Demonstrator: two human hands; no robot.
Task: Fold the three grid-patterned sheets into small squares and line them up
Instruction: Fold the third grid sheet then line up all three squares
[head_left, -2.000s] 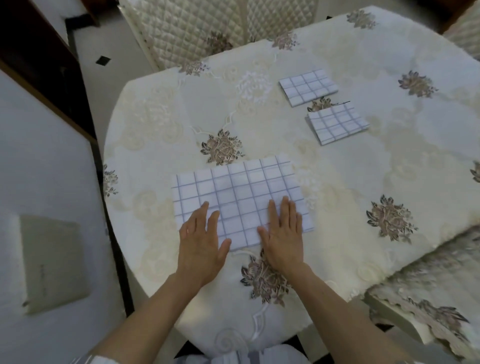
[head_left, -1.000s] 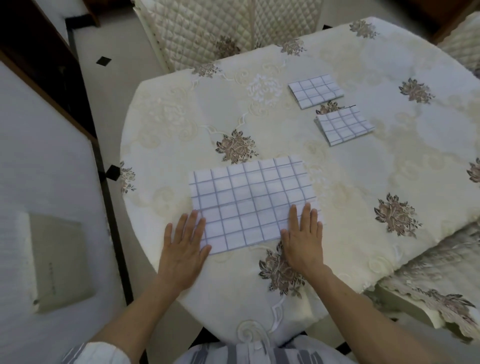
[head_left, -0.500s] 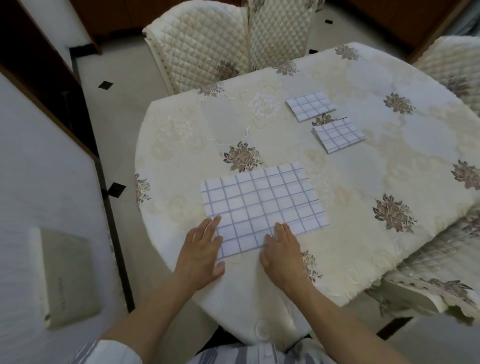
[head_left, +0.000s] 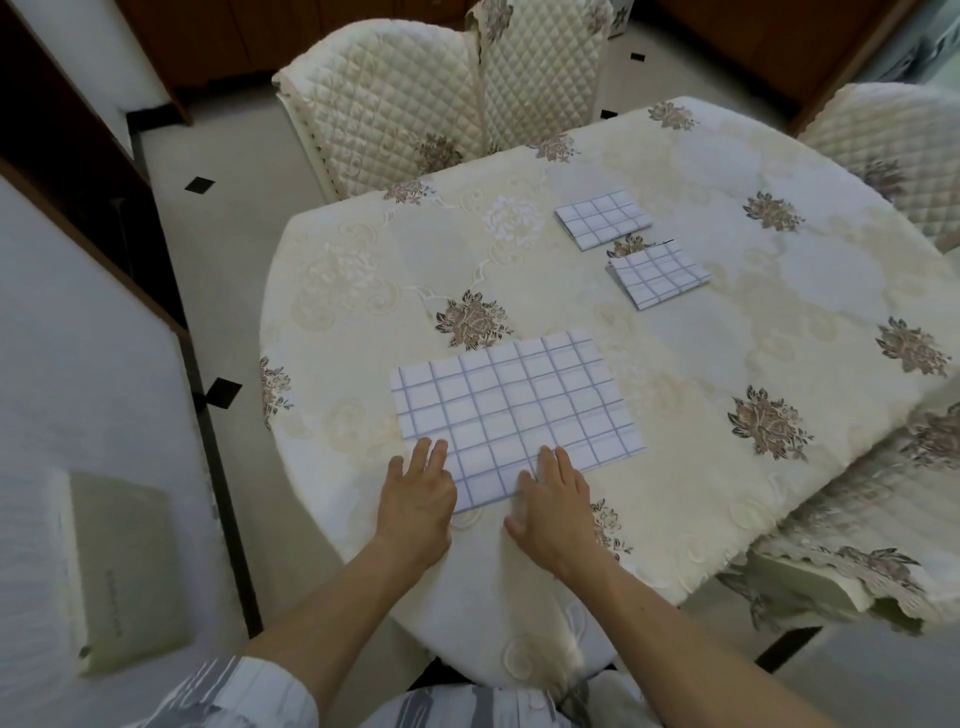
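Observation:
A large grid-patterned sheet (head_left: 514, 410) lies flat as a wide rectangle near the table's front edge. My left hand (head_left: 415, 493) rests flat on its near left corner, fingers spread. My right hand (head_left: 553, 504) lies flat on its near edge, about the middle, fingers together. Neither hand grips anything. Two small folded grid squares sit further back on the right: the far folded square (head_left: 602, 218) and the nearer folded square (head_left: 658, 275), close together, one behind the other.
The round table (head_left: 779, 322) wears a cream floral cloth that hangs over its front edge. Quilted chairs (head_left: 395, 109) stand behind and at the right. A white wall with a plate (head_left: 119, 566) is at my left, beside a dark floor gap.
Both hands slid along the sheet's near edge: spread to the corners a second ago, now closer together at the left and middle. The sheet stays flat. The camera lifted, showing more of the chairs.

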